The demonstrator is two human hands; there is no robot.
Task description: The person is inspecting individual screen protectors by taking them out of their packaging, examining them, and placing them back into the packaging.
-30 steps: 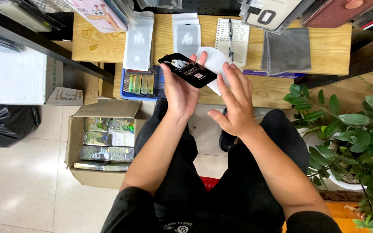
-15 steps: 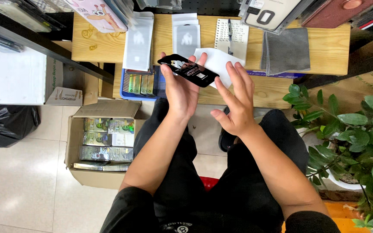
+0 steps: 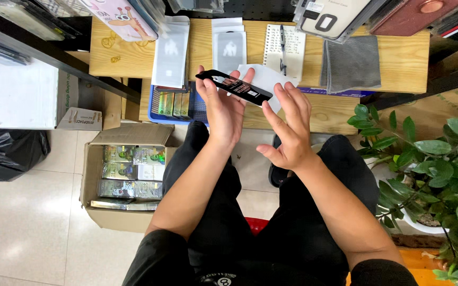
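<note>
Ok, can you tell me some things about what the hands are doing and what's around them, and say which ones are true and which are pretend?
1. The left hand holds a flat black rectangular phone-shaped piece. True.
2. The right hand grips a blue pen. False: its fingers are spread open by a white sheet of paper, and the pen lies on the notepad on the bench.
3. An open brown cardboard box sits on the floor, full of shiny packets. True.
4. The folded grey cloth lies on the person's lap. False: it lies on the light wooden bench.
5. A leafy green potted plant stands on the person's right. True.
</note>
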